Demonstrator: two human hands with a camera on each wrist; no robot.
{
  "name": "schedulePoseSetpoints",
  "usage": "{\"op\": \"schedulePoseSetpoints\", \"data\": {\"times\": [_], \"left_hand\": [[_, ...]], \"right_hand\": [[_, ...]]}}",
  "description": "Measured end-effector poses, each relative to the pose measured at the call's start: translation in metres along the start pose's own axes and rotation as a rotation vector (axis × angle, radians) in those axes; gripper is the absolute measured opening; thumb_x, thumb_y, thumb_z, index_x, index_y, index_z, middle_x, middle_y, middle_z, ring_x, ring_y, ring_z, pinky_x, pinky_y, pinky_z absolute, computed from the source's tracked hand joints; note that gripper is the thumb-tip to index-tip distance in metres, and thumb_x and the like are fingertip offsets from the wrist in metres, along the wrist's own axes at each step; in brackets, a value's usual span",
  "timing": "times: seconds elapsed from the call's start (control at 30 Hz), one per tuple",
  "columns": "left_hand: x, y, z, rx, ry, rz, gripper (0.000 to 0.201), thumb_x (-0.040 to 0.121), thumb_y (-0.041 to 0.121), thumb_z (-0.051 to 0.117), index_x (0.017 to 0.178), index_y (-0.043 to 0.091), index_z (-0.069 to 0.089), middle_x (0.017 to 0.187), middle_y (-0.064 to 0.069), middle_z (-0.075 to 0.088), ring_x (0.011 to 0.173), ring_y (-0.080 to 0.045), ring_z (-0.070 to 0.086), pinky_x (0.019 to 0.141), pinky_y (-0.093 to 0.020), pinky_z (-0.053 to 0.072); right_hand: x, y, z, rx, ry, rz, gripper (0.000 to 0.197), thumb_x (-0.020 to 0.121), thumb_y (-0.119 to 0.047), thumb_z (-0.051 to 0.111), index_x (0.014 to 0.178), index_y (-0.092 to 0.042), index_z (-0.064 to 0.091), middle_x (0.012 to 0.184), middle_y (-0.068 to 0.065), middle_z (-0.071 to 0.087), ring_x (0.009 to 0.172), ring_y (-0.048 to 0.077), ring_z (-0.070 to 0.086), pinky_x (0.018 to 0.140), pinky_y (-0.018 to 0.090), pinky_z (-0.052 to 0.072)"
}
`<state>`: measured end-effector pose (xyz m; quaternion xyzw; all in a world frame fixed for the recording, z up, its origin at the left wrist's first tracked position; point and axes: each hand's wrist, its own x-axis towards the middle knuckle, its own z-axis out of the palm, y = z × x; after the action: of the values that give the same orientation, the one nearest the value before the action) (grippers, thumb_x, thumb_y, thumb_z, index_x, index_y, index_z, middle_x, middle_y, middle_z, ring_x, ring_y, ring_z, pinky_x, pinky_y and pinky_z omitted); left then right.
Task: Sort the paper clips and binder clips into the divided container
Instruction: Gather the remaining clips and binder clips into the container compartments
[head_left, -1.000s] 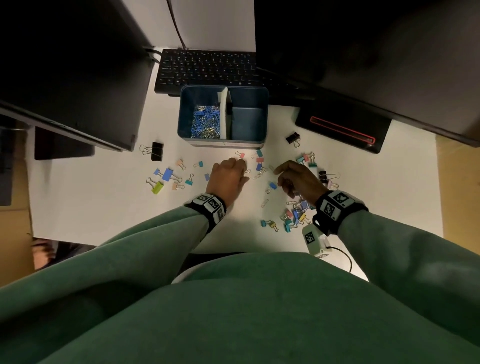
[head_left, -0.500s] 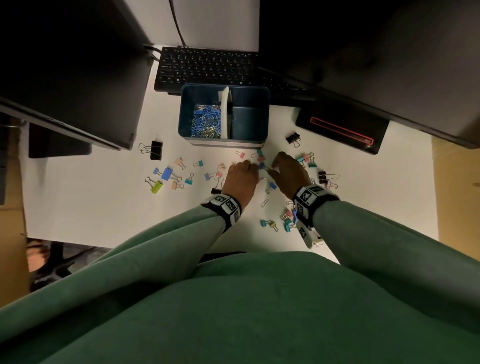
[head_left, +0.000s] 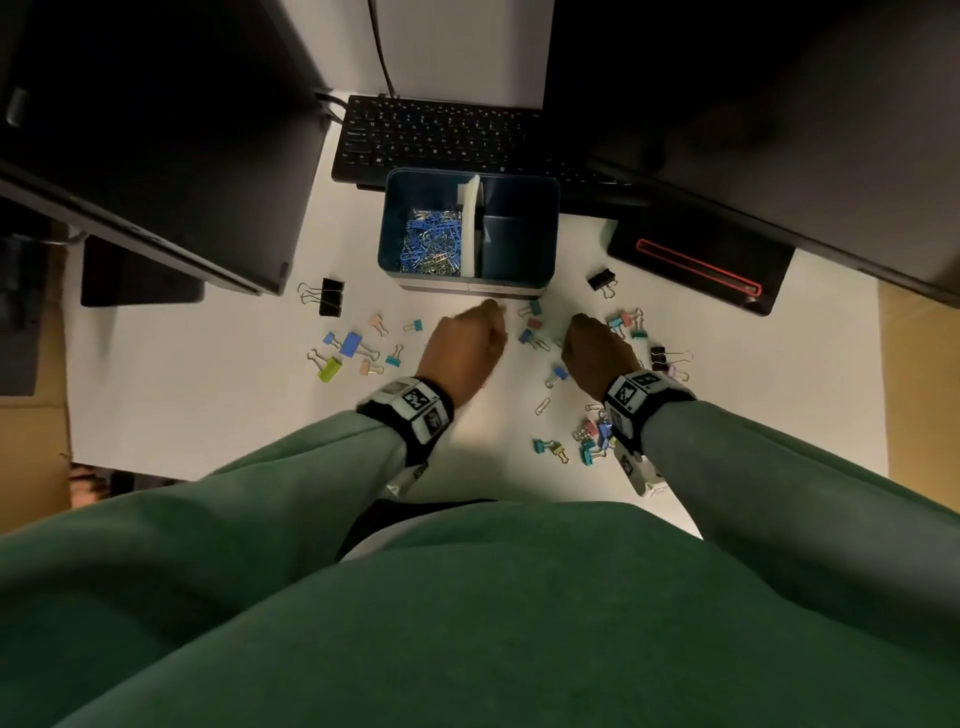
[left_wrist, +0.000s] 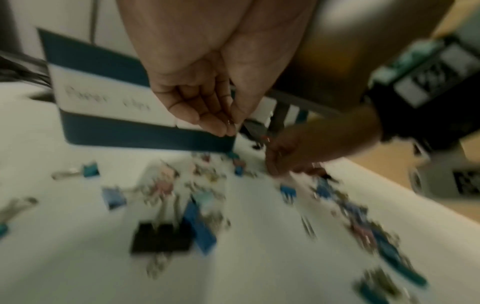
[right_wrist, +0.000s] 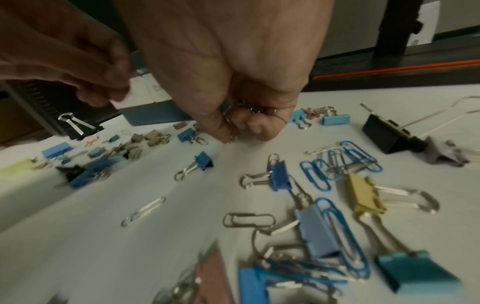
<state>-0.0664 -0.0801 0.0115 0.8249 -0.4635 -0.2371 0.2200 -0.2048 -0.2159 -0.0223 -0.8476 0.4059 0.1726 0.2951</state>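
Observation:
The blue divided container (head_left: 555, 228) stands at the middle back; its left compartment holds blue and silver paper clips (head_left: 431, 244), and the right one looks bare. My left hand (head_left: 496, 312) hovers just before its front wall, pinching a small silver paper clip (left_wrist: 230, 123) between thumb and fingertips. My right hand (head_left: 571, 332) is to the right of it, low over the table, fingers curled round several silver paper clips (right_wrist: 246, 113). Coloured binder clips (head_left: 353, 345) and loose paper clips (right_wrist: 340, 162) lie scattered on the white table.
A keyboard (head_left: 436, 135) lies behind the container. Dark monitors overhang at left (head_left: 156, 130) and right (head_left: 753, 104), and a black base with a red line (head_left: 696, 260) sits at the right. Black binder clips (head_left: 331, 297) lie left of the container.
Both hands have moved forward toward the container. The right hand swung left from the clip pile, then settled a little right; the left hand reached up to the container's front.

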Motion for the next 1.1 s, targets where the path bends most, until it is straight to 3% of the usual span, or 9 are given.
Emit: {"op": "schedulePoseSetpoints", "data": {"times": [0.1,0.27,0.4,0.5,0.6,0.73,0.93,1.03,1.1], "left_hand": [[0.007,-0.01,-0.04,-0.117,0.13,-0.049,0.009,0.097,0.019,0.05,0.091,0.013,0.055,0.08,0.003,0.064,0.067,-0.011,0.061,0.064,-0.023,0.051],[0.035,-0.041,-0.093,-0.116,0.294,-0.161,0.007,0.091,0.011,0.054,0.09,0.016,0.058,0.085,0.005,0.067,0.074,-0.01,0.062,0.072,-0.022,0.048],[0.058,-0.052,-0.105,-0.061,0.247,-0.214,0.005,0.088,0.015,0.055,0.087,0.018,0.06,0.084,0.0,0.068,0.078,-0.019,0.064,0.072,-0.027,0.048],[0.063,-0.049,-0.107,0.009,0.177,-0.223,0.011,0.087,0.01,0.054,0.092,0.013,0.063,0.091,-0.009,0.069,0.085,-0.027,0.063,0.076,-0.03,0.047],[0.054,-0.048,-0.108,0.005,0.269,-0.223,0.017,0.086,0.004,0.052,0.099,0.011,0.059,0.103,-0.012,0.064,0.09,-0.028,0.06,0.078,-0.033,0.046],[0.02,-0.054,-0.088,-0.023,0.439,-0.211,0.01,0.086,0.005,0.05,0.094,0.011,0.049,0.096,-0.008,0.053,0.077,-0.021,0.053,0.068,-0.033,0.045],[-0.031,-0.062,-0.016,-0.001,0.052,-0.175,0.015,0.088,0.021,0.06,0.095,0.012,0.05,0.096,-0.009,0.051,0.078,-0.027,0.055,0.065,-0.037,0.047],[-0.042,-0.062,0.005,0.111,-0.175,-0.129,0.038,0.087,0.03,0.063,0.117,0.01,0.053,0.109,-0.013,0.052,0.089,-0.031,0.057,0.07,-0.035,0.047],[-0.046,-0.068,0.008,0.147,-0.217,-0.103,0.037,0.089,0.025,0.061,0.122,0.011,0.053,0.111,-0.013,0.053,0.093,-0.033,0.058,0.075,-0.038,0.051]], "right_hand": [[-0.003,-0.002,-0.017,0.131,-0.032,0.003,0.02,0.097,-0.018,0.047,0.108,-0.001,0.052,0.104,0.017,0.063,0.092,0.03,0.06,0.073,0.031,0.043],[-0.009,-0.073,-0.073,0.313,0.021,-0.283,0.013,0.098,-0.017,0.048,0.102,-0.008,0.056,0.091,0.003,0.06,0.08,0.015,0.054,0.065,0.023,0.038],[0.017,-0.144,-0.091,0.253,0.034,-0.362,0.019,0.095,-0.016,0.047,0.076,-0.016,0.048,0.078,-0.001,0.054,0.075,0.015,0.051,0.064,0.027,0.035],[0.04,-0.178,-0.086,0.162,0.026,-0.337,0.025,0.094,-0.014,0.046,0.07,-0.018,0.042,0.085,0.002,0.053,0.08,0.018,0.05,0.069,0.025,0.035],[0.054,-0.195,-0.074,0.052,-0.009,-0.33,0.017,0.093,-0.008,0.048,0.077,-0.013,0.05,0.085,0.008,0.06,0.092,0.028,0.061,0.073,0.029,0.043],[0.056,-0.189,-0.06,-0.024,-0.019,-0.356,0.025,0.095,-0.002,0.041,0.109,0.005,0.06,0.115,0.02,0.063,0.109,0.032,0.059,0.083,0.031,0.043],[0.035,-0.144,-0.062,0.44,0.158,-0.406,0.025,0.095,-0.008,0.049,0.116,-0.01,0.063,0.11,0.005,0.067,0.099,0.015,0.062,0.087,0.025,0.05],[0.004,-0.114,-0.061,0.491,0.159,-0.455,0.019,0.097,-0.014,0.049,0.111,-0.015,0.062,0.097,-0.007,0.065,0.083,0.005,0.062,0.073,0.018,0.052],[-0.017,-0.091,-0.049,0.39,0.072,-0.451,0.013,0.097,-0.019,0.05,0.105,-0.018,0.06,0.089,-0.006,0.065,0.075,0.008,0.062,0.069,0.028,0.055]]}}
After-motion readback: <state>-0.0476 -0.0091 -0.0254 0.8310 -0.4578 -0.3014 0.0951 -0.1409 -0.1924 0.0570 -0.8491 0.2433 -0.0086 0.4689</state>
